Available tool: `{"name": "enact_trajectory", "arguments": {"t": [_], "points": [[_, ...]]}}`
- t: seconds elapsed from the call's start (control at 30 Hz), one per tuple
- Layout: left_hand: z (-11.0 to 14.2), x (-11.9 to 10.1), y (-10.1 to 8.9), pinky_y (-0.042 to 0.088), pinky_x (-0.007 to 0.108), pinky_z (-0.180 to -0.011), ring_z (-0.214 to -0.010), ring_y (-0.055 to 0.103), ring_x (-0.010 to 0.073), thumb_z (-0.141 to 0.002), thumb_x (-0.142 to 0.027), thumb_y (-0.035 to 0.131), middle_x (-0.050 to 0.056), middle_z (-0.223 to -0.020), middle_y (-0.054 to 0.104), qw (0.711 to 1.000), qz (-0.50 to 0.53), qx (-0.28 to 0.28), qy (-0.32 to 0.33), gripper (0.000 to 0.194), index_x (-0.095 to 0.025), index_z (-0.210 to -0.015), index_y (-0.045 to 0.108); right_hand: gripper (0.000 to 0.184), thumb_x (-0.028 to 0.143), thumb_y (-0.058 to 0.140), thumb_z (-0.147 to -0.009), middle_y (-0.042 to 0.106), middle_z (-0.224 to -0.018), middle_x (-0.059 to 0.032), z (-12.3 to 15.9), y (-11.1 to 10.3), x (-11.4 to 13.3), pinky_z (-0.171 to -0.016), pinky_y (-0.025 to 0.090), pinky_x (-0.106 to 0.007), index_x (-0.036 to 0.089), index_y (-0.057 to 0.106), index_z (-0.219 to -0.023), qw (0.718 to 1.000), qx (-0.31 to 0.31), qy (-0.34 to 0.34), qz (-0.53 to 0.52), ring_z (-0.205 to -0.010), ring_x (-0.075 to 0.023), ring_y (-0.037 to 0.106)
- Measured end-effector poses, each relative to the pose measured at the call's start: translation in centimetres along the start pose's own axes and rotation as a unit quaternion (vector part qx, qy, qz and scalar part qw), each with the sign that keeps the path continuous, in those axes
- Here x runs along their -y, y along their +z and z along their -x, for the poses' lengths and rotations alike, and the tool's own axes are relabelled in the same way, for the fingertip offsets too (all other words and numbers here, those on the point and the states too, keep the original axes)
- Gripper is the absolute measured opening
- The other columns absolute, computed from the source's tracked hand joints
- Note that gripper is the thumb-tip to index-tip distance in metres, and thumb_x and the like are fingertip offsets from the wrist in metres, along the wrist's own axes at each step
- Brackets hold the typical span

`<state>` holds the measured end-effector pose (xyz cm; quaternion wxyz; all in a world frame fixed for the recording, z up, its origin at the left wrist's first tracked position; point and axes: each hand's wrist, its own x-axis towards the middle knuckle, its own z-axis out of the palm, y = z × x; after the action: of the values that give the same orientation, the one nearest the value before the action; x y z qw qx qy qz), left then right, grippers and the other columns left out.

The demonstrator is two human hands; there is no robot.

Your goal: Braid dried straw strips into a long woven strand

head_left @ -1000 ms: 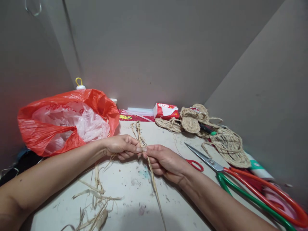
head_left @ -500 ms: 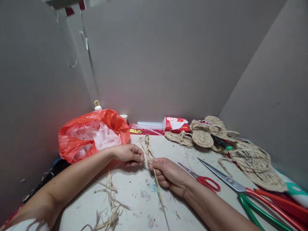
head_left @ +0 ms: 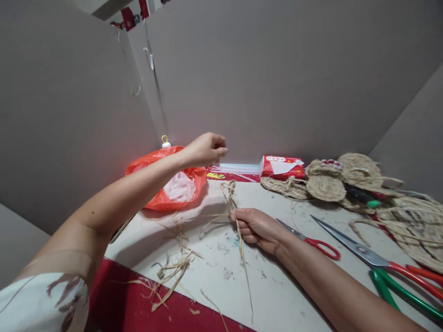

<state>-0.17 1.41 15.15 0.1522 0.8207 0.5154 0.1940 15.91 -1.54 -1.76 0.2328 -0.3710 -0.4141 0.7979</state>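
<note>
My right hand [head_left: 258,227] pinches a braid of dry straw [head_left: 231,193] just below its plaited part. Loose straw ends stick out to the left of the grip, and a long straw tail [head_left: 245,267] hangs down over the table. My left hand [head_left: 209,148] is raised away from the braid, above and beside the red plastic bag [head_left: 204,182]. Its fingers are curled together, and whatever may be between them does not show. Loose straw scraps [head_left: 178,267] lie on the table below my left forearm.
Small red-handled scissors [head_left: 311,242] and large shears [head_left: 362,251] with red and green handles lie to the right. Coiled woven straw pieces [head_left: 325,186] are heaped behind them, beside a red tissue pack [head_left: 282,167]. Grey panels [head_left: 277,83] enclose the white table [head_left: 211,281].
My left hand has let go of the braid and lifted up and away from it. My right hand keeps its pinch. The view has swung left, showing a red surface at the front.
</note>
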Motion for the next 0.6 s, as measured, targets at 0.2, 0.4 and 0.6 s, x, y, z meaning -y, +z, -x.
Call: {"name": "enact_trajectory", "arguments": {"t": [0.2,0.4,0.6], "points": [[7.2,-1.0,1.7,0.028,0.024,-0.054,-0.052,0.037,0.0068,-0.082,-0.018,0.048,-0.001,-0.062,0.051,0.971,-0.139,0.192,0.030,0.015,-0.012,-0.075,0.060,0.026,0.020,0.055,-0.076,0.018,-0.047,0.0126,0.2,-0.5,0.1,-0.034,0.004,-0.013,0.019,0.037,-0.057,0.999,0.034,0.006,-0.003,-0.039,-0.0014,0.007],[15.6,4.7,2.2,0.031,0.022,-0.054,-0.057,0.047,0.0100,-0.079,-0.017,0.051,0.004,-0.072,0.062,0.953,-0.158,0.254,-0.054,0.013,-0.013,-0.080,0.063,0.028,0.020,0.057,-0.075,0.018,-0.046,0.0124,0.4,-0.4,0.3,-0.034,0.005,-0.012,0.019,0.036,-0.057,0.999,0.036,0.010,-0.011,-0.039,-0.0015,0.006],[17.5,9.2,4.3,0.033,0.022,-0.058,-0.066,0.051,0.0118,-0.078,-0.019,0.051,0.006,-0.089,0.063,0.967,-0.164,0.178,-0.080,0.017,-0.016,-0.089,0.064,0.030,0.025,0.064,-0.074,0.019,-0.048,0.0122,0.1,-0.9,0.4,-0.034,0.005,-0.012,0.018,0.039,-0.059,0.998,0.046,0.013,-0.035,-0.040,-0.0009,0.007]]}}
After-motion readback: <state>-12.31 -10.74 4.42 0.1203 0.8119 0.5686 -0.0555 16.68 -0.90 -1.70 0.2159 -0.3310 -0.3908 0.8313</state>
